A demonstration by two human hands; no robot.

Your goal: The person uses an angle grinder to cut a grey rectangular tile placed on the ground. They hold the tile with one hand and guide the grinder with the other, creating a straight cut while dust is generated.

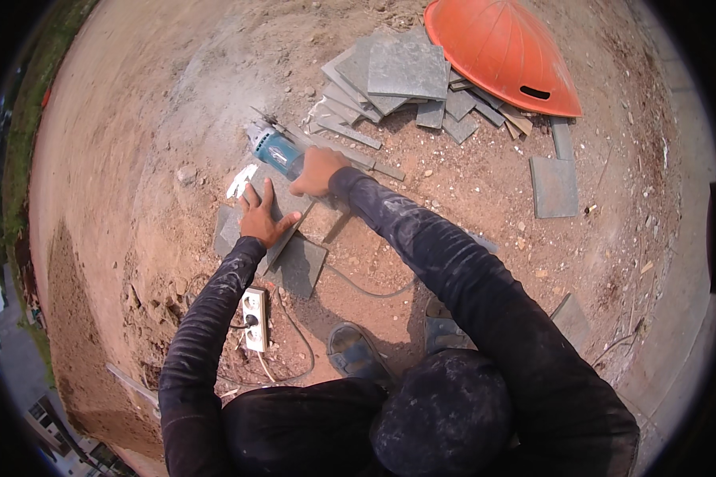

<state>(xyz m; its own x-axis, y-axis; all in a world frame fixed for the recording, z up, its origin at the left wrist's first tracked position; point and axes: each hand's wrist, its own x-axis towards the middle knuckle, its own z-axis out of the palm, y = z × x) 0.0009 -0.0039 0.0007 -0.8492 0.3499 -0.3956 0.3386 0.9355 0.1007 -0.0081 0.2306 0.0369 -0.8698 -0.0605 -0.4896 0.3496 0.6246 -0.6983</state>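
We are working over a wide stretch of brown ground (127, 167), with open earth running off beyond and to the left of our hands, and a pale concrete strip (680, 135) edging the far right. Beyond, an orange basin (501, 52) shows its rounded side against a pile of grey tiles (407, 70), which limits room on that side. Nearer, our left hand (264, 222) rests with fingers spread on a grey tile (287, 199). Just beyond it and to its right, our right hand (318, 171) wraps around the grinder (277, 151), which points away to the left. The grinder has a teal body and a grey metal head; we cannot tell whether its disc touches anything amid pale dust. Nearer us sits a white power strip (254, 318) with a dark plug.
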